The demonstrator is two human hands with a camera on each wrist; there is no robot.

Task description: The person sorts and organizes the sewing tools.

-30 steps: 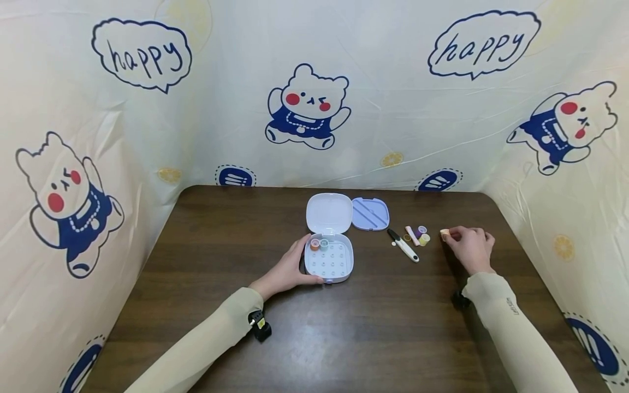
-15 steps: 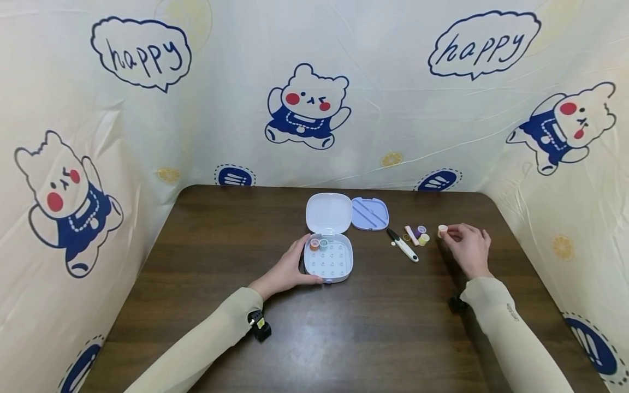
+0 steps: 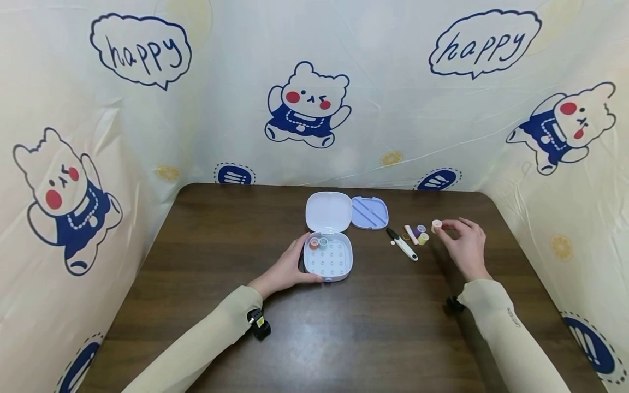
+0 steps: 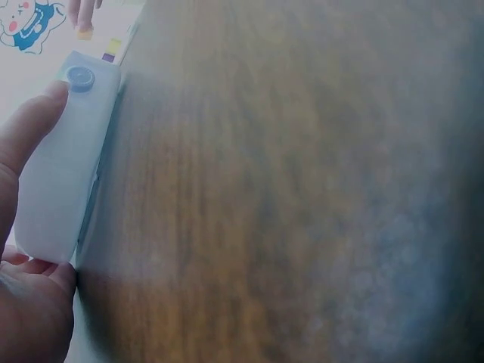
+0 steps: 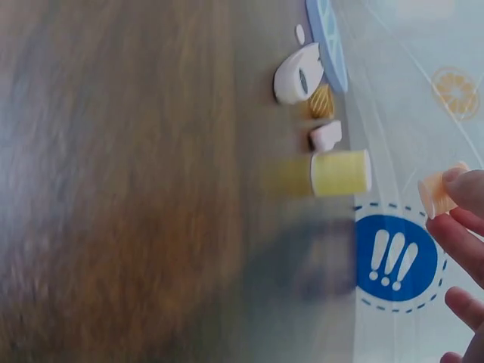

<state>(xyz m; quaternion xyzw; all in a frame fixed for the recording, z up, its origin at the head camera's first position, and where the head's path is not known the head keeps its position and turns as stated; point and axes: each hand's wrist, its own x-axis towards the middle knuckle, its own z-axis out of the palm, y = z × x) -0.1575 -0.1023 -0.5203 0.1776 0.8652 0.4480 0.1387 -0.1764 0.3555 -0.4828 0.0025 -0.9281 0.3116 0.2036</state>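
Note:
My left hand (image 3: 284, 271) grips the left side of a white sewing box (image 3: 348, 270), thumb at its front and fingers toward the back. The box's lid (image 3: 328, 212) stands up behind. Inside, an orange thread spool (image 3: 314, 243) and a pale green spool (image 3: 323, 243) sit side by side at the back left, among rows of small pegs. On the right, my right hand (image 3: 464, 245) pinches a pale peach thread spool (image 3: 436, 225) between thumb and fingertips. In the right wrist view this spool (image 5: 432, 197) is tilted and raised above the tabletop.
Between box and right hand lie a yellow spool (image 3: 423, 238), a purple spool (image 3: 420, 229), a pink stick-like piece (image 3: 410, 234), a small gold ring (image 3: 405, 237) and a black-and-white tool (image 3: 404, 247). A blue-violet tray (image 3: 370, 213) lies beside the lid. Patterned cloth borders the table.
My right hand has lifted the peach spool and carried it a little left, toward the yellow and purple spools. My left hand stays on the box.

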